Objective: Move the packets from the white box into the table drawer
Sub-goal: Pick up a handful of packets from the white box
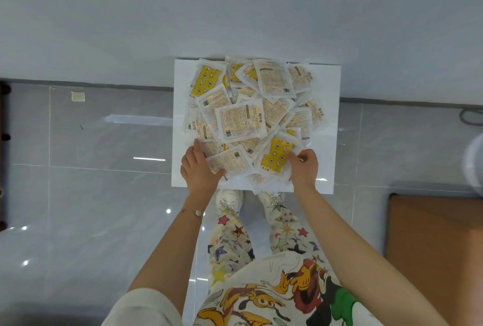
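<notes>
The packets (243, 121) lie in a loose heap, most showing a printed pale side and a few a yellow face, filling the white box (325, 127). The box sits on the floor (104, 142) against the wall (235, 12), just beyond the person's shoes.

Both hands are at the near edge of the heap. The left hand (200, 167) has its fingers dug in at the near-left, with the thumb curled over a pale packet on top. The right hand (304, 166) has its fingers bent around the edge of a yellow packet (275, 157) at the near-right.

This looks like the gathering step: a bunch is being scooped between the hands and nothing has been lifted clear yet. The packets are slick and overlap, so the next move likely calls for squeezing the hands inward under the bunch before raising it, or some may slide out.

No drawer is in view. A brown surface (433, 242) at the near right may be the desk, but I cannot tell.
</notes>
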Tool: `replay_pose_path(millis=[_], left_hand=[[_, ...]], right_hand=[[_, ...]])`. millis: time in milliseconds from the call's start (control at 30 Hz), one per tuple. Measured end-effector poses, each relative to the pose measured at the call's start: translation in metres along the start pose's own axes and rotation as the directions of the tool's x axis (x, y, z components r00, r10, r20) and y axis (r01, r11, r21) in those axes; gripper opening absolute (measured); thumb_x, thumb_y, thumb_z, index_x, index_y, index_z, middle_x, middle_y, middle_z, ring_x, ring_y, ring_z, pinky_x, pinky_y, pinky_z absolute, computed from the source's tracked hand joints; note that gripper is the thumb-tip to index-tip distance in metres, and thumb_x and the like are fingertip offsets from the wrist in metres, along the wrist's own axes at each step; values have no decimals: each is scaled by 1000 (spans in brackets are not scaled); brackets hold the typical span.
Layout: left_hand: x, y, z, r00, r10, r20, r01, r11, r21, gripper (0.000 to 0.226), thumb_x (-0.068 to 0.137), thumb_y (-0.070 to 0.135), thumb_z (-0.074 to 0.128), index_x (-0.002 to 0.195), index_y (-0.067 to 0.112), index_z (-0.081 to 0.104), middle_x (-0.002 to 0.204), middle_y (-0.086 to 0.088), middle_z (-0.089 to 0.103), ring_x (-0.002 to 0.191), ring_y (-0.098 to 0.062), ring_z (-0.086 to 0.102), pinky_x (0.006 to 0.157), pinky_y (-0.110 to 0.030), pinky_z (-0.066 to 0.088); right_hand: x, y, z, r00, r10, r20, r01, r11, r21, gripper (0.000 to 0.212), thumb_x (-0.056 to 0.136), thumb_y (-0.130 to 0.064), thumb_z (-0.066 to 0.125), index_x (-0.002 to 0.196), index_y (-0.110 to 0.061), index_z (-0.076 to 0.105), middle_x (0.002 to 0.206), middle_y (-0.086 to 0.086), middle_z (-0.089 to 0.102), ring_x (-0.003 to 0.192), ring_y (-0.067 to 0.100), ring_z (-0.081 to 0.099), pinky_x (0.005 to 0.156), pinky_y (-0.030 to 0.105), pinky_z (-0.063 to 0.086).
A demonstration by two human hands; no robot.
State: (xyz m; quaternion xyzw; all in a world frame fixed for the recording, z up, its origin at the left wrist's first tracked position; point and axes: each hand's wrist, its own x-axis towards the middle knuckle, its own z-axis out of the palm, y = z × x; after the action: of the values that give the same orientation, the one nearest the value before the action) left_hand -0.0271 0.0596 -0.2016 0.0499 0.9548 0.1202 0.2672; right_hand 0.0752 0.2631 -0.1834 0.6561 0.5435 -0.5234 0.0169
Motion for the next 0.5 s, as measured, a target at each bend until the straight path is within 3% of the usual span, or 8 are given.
replay_pose_path(millis=[100,200,367,433,500], left_hand=[[1,0,-2,999,-34,41,33,999,24,110,65,41,84,150,11,21,138,-16,33,126,-35,34,100,-53,39],[3,0,-3,997,-44,63,46,999,-16,105,64,39,85,147,13,25,145,-17,24,129,-37,28,98,-57,40],[3,6,-8,994,-74,82,92,965,-244,89,71,14,82,142,8,29,151,-18,13,132,-40,25,105,-50,34],[2,5,-8,989,-133,67,149,908,-393,89,71,6,80,142,7,26,147,-18,15,130,-39,31,103,-45,38],[1,5,-8,967,-238,90,248,812,-529,94,72,3,79,144,8,20,145,-17,17,129,-35,37,97,-39,45]], right_hand=[[-1,-6,0,999,31,-36,-29,998,62,23,89,-13,63,77,-16,43,73,-3,47,64,12,44,58,17,37],[-2,-8,-1,995,89,-39,-85,991,104,18,89,-11,62,83,-13,45,76,-3,48,66,11,45,58,17,37],[3,4,-15,963,209,-170,-168,959,227,25,90,-11,59,76,-16,39,73,-1,41,68,18,41,60,23,38],[4,11,-23,953,243,-182,-193,947,255,15,90,-13,59,93,-12,45,82,1,47,77,20,47,70,30,45],[5,14,-30,954,269,-133,-222,930,294,33,88,-13,62,116,-12,44,101,4,52,91,22,55,86,38,50]])
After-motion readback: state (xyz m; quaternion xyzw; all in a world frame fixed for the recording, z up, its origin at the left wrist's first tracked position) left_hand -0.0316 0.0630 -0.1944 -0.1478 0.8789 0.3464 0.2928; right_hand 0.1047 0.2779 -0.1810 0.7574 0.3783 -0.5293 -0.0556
